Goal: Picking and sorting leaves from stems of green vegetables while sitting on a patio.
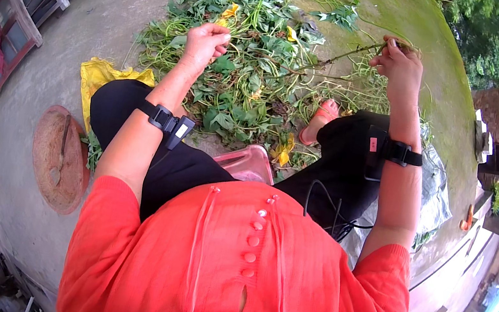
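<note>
Item 1: leafy vine pile [240, 87], green w/ some yellow leaves, on the grey ground [128, 15], in front of us & btwn our feet.

Item 2: long thin stem [345, 55], brownish, one end up in our R hand [401, 69], other end running down-L into pile.

R grip: narrow, thumb & fingers pinching stem, raised above pile's R side.

L hand [205, 45]: over pile's upper L, nr a yellow leaf [229, 12]; grip narrow, fingers curled, can't tell if anything's btwn them.

Surroundings: pink plastic item [251, 164] btwn our legs, kind unclear; yellow cloth [94, 84] by our L knee; round reddish-brown dish [46, 158], far L, w/ long thin item [64, 138] across it; silvery sheet [435, 184] beside our R leg; red sandal [328, 111] on R foot, pile's R edge.
</note>
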Demonstrator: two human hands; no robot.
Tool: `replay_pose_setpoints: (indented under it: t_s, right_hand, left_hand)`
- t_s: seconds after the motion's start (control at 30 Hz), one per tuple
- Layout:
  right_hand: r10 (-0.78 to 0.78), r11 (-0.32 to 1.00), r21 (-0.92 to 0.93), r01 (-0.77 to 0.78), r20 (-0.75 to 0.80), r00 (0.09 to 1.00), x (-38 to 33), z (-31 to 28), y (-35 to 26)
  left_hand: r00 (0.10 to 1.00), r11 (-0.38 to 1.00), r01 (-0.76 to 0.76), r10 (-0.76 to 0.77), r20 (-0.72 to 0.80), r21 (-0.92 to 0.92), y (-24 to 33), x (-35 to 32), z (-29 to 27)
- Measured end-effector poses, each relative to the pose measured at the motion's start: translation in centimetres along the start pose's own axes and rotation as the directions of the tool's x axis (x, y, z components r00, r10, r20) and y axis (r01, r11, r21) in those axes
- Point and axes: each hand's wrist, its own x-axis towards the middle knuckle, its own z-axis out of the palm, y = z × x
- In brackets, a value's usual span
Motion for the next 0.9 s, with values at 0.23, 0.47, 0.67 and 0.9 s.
replay_pose_setpoints:
  t_s: [0.23, 0.47, 0.67, 0.9]
  right_hand:
    - [0.064, 0.995, -0.041, -0.091, -0.439, 0.896, 1.5, -15.7, 0.8]
    - [0.521, 0.797, 0.521, -0.305, -0.338, 0.784, 0.3, -22.4, 8.6]
    - [0.083, 0.853, 0.512, -0.101, 0.059, 0.995, -2.2, -10.3, -2.1]
    - [0.124, 0.915, 0.317, -0.248, 0.362, 0.924, -5.0, 8.8, -4.4]
  left_hand:
    - [0.912, 0.912, 0.404, -0.407, -0.050, -0.070, -5.5, -0.9, -3.7]
    - [0.874, 0.874, 0.484, -0.482, -0.051, 0.037, -8.4, -0.9, -4.6]
    - [0.780, 0.768, 0.620, -0.626, -0.018, 0.163, -13.3, -1.3, -1.8]
    - [0.732, 0.724, 0.645, -0.677, 0.072, 0.245, -15.1, -0.7, 3.1]
